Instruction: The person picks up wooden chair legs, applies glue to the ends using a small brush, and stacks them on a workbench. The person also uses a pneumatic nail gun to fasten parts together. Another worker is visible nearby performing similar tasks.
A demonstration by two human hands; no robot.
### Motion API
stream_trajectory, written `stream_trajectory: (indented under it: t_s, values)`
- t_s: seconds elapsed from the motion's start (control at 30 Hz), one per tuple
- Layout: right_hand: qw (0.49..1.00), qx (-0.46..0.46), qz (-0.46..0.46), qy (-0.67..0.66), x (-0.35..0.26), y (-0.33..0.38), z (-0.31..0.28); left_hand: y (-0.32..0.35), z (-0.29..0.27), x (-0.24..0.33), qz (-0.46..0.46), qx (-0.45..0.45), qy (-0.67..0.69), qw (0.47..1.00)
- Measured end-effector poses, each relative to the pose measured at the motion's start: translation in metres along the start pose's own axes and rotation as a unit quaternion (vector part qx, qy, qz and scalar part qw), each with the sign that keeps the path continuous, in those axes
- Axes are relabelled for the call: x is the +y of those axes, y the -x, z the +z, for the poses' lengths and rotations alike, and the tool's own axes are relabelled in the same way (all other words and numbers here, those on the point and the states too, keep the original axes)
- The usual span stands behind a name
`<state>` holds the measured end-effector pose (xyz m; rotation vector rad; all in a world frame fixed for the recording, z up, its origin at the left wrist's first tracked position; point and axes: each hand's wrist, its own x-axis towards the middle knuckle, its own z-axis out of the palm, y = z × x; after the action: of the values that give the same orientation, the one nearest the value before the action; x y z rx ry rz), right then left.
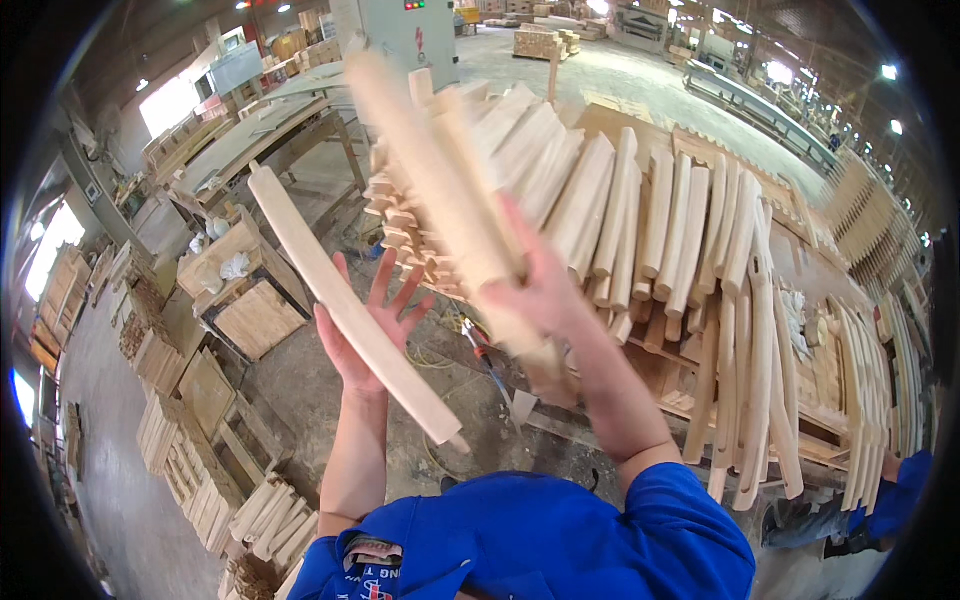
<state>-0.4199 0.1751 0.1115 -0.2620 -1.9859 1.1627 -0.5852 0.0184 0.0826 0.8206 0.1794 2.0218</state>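
Note:
A pale, slightly curved wooden bar with a narrow peg at each end lies across the palm of my left hand. The thumb is on one side of it, and the fingers spread out on the other. My right hand is wrapped around a thicker wooden piece, smeared by motion; whether it is one bar or two together I cannot tell. Just beyond and to the right is a large stack of similar wooden bars, some with their ends toward me.
More curved bars hang over the stack's right side. At left are a wooden box cart, a workbench and piles of short bars. A red-handled tool lies below my hands. Another person's blue sleeve shows at lower right.

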Motion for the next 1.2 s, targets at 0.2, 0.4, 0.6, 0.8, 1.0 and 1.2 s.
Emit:
stream_trajectory:
  t_s: [0.2,0.4,0.6,0.8,1.0,1.2]
  values:
    - [0.973,-0.211,-0.068,0.061,-0.011,0.062,0.049,0.063,-0.004,-0.032,0.093,0.145,-0.101,0.98]
    - [0.939,-0.34,0.004,0.045,-0.024,0.113,0.079,0.143,0.013,-0.04,0.089,0.158,-0.161,0.97]
    - [0.949,-0.289,0.062,0.111,-0.071,0.182,0.091,0.217,0.028,-0.039,0.066,0.257,-0.271,0.925]
    - [0.948,-0.222,0.09,0.212,-0.118,0.282,0.088,0.305,0.077,-0.074,-0.017,0.277,-0.201,0.939]
    - [0.988,-0.113,0.032,0.105,-0.155,0.354,0.037,0.353,0.137,-0.104,-0.102,0.175,-0.28,0.938]
    - [0.988,0.004,-0.061,0.142,-0.195,0.409,-0.073,0.348,0.206,-0.18,-0.075,0.0,-0.268,0.961]
